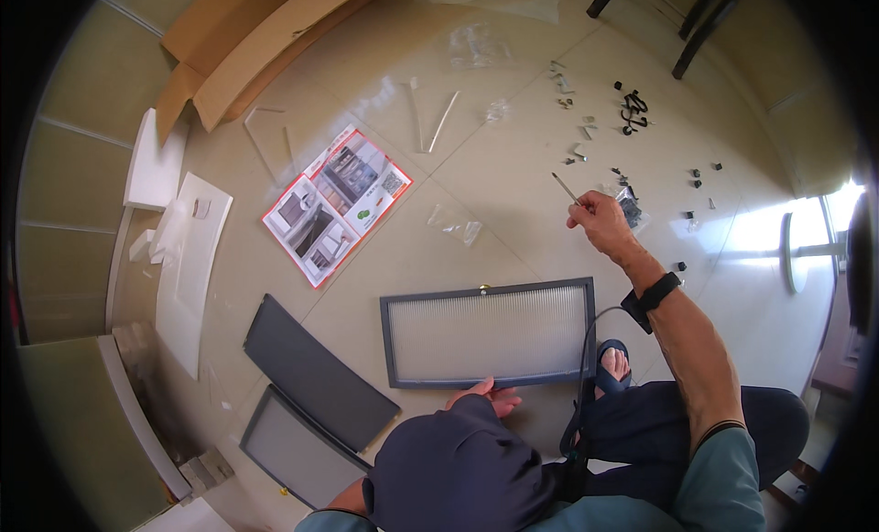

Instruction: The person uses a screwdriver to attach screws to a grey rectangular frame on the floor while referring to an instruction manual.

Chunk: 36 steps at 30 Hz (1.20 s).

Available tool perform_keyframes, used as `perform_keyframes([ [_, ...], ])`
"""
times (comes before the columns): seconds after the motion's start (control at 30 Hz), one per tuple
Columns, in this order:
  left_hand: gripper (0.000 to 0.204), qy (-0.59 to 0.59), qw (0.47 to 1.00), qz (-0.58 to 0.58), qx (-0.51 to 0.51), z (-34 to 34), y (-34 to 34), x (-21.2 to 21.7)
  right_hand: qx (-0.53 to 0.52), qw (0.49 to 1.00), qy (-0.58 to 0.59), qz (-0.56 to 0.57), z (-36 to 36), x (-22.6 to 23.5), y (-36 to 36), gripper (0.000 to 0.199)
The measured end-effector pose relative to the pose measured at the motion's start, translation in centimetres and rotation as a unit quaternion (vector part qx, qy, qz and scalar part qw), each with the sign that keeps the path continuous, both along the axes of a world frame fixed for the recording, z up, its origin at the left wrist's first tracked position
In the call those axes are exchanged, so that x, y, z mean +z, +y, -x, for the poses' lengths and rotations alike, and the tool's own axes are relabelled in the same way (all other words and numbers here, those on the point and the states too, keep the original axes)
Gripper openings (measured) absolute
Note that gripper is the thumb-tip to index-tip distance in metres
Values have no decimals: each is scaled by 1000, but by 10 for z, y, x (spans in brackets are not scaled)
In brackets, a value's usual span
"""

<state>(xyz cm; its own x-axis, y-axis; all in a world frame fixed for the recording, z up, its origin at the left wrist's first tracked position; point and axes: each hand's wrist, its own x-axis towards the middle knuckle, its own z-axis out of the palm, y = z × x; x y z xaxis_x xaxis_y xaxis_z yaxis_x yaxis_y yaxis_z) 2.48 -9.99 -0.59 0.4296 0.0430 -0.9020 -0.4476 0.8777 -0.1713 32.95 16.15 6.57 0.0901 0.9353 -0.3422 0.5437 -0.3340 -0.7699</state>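
Note:
In front of me is a dark-framed panel with a ribbed translucent pane (490, 335). A small brass-coloured knob (485, 288) sits on its far edge. My left hand (494, 399) grips the near edge of the frame, with the thumb tip over the rim and part of the hand behind my knee. Out to the right, my right hand (604, 225) is closed round a screwdriver (565, 189); its thin metal shaft points away to the far left and its handle is hidden. Beside that hand lies a clear bag of small dark parts (630, 207).
Hooks, black knobs and a coiled black part (634, 111) are scattered at the far right. A printed sheet (337, 205) lies left of centre, near clear plastic bags. A dark flat panel (316, 372) and another framed panel (298, 431) lie at left. Behind is a cardboard box (265, 47).

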Motion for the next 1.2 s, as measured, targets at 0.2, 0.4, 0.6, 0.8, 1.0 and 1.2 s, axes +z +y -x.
perform_keyframes([
  [0.2,40,-124,983,-88,-99,-19,18,21,-106,993,14,52,-23,1,3,27],
  [0.4,24,35,932,-321,-164,-2,70,60,-133,990,13,-45,-43,1,16,32],
  [0.6,14,514,594,-594,-174,47,140,48,-60,993,-64,-85,-41,-10,48,26],
  [0.8,11,640,450,-585,-212,65,178,60,-96,986,-114,-73,-35,-24,103,22],
  [1.0,9,640,407,-592,-274,66,159,35,-104,969,-173,-141,-46,-46,157,20],
  [1.2,9,640,437,-586,-239,63,149,39,-71,965,-195,-160,-50,-64,188,24],
])
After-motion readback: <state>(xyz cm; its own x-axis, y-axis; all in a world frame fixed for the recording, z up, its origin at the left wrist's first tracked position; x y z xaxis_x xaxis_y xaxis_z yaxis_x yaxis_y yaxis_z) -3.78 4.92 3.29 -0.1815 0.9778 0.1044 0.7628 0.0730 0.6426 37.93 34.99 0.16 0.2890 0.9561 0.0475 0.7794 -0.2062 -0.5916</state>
